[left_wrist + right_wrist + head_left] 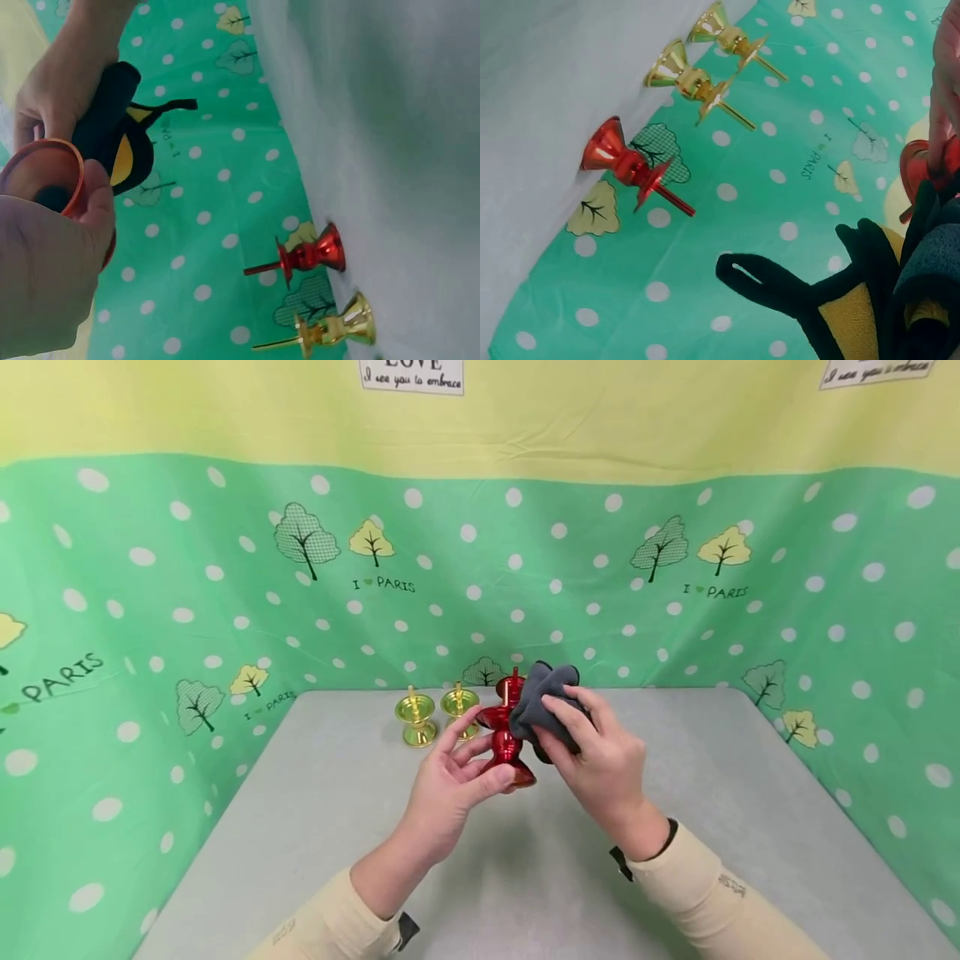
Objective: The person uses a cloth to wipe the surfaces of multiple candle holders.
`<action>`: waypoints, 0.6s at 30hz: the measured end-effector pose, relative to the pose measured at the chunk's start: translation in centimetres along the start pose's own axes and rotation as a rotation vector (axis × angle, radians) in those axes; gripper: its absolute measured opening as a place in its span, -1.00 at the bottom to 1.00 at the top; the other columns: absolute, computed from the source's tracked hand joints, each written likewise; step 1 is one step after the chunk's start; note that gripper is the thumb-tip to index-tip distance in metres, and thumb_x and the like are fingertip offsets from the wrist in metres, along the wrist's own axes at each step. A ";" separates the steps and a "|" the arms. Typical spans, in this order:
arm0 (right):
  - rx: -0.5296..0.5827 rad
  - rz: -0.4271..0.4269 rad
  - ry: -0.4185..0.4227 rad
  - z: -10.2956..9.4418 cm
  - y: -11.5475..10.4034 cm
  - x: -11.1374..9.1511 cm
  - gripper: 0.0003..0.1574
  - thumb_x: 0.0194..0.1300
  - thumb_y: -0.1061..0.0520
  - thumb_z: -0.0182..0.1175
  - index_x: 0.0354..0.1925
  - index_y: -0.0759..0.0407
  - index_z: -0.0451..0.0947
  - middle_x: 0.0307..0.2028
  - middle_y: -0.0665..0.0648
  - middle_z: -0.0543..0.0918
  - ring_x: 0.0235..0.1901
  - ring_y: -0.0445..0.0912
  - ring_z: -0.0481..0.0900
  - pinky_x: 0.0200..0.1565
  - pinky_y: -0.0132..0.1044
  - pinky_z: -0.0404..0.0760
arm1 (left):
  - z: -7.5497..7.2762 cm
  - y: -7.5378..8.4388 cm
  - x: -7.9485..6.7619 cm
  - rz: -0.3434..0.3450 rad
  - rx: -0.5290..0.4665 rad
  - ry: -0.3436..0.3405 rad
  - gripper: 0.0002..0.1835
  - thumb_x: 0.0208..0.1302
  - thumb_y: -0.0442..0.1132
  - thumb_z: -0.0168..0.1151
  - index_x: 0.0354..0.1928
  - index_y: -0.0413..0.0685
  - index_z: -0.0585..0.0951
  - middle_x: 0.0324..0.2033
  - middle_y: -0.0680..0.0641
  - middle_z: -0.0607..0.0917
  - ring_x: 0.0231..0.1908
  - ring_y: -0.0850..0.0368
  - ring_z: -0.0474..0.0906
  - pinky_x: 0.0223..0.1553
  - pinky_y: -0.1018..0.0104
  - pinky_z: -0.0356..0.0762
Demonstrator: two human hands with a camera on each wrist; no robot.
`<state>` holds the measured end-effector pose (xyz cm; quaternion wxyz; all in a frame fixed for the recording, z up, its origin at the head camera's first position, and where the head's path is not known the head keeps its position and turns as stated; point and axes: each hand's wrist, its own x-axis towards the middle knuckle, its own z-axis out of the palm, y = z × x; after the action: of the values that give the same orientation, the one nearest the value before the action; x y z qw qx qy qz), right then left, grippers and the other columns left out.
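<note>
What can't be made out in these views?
- Head: one side of the held red holder, covered by the cloth.
- Head: base of the standing red holder, behind the held red holder.
- Head: part of the right gold holder, behind the left hand.
- Left wrist: nearly all of the left gold holder, cut off by bottom edge.
- Head: sleeve print, too small.

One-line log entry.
left hand: holds shiny red candle holder; right hand: grips dark-grey cloth against it; standing: second red holder, two gold holders
</note>
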<state>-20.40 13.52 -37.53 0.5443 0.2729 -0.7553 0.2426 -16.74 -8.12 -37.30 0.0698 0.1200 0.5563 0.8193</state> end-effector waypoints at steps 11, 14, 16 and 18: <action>0.032 -0.090 -0.005 0.2 -0.8 0.3 -0.57 0.52 -0.16 0.33 0.09 0.11 0.75 0.04 0.32 0.75 -0.12 0.21 0.84 -0.25 0.05 0.84 | -0.1 -0.3 0.1 0.015 0.164 0.034 0.09 0.12 -0.28 0.69 0.63 0.27 0.27 0.39 -0.22 0.61 0.08 0.05 0.77 0.08 0.26 0.78; 0.033 -0.048 -0.014 0.2 -0.6 0.5 -0.55 0.54 -0.18 0.30 0.09 0.11 0.75 0.05 0.32 0.75 -0.13 0.23 0.84 -0.24 0.08 0.84 | -0.1 0.0 -0.2 0.025 0.131 0.043 0.07 0.12 -0.29 0.69 0.62 0.28 0.29 0.40 -0.23 0.59 0.17 -0.01 0.75 0.10 0.22 0.78; 0.043 0.002 -0.013 0.1 -0.1 0.5 -0.53 0.55 -0.20 0.28 0.08 0.13 0.75 0.03 0.33 0.76 -0.14 0.25 0.84 -0.23 0.11 0.83 | -0.2 0.2 -0.1 0.021 0.095 0.046 0.06 0.13 -0.29 0.68 0.61 0.29 0.30 0.40 -0.23 0.58 0.22 -0.04 0.73 0.10 0.19 0.79; 0.054 0.015 -0.011 0.0 0.1 0.3 -0.51 0.54 -0.20 0.28 0.07 0.15 0.76 0.02 0.33 0.76 -0.13 0.26 0.83 -0.18 0.15 0.83 | -0.2 0.3 0.0 0.011 0.084 0.045 0.05 0.14 -0.29 0.67 0.61 0.30 0.29 0.41 -0.23 0.57 0.22 -0.03 0.73 0.10 0.18 0.79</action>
<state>-20.52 13.53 -37.20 0.5306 0.2829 -0.7536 0.2654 -16.80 -8.45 -37.07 0.0478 0.1075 0.5909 0.7981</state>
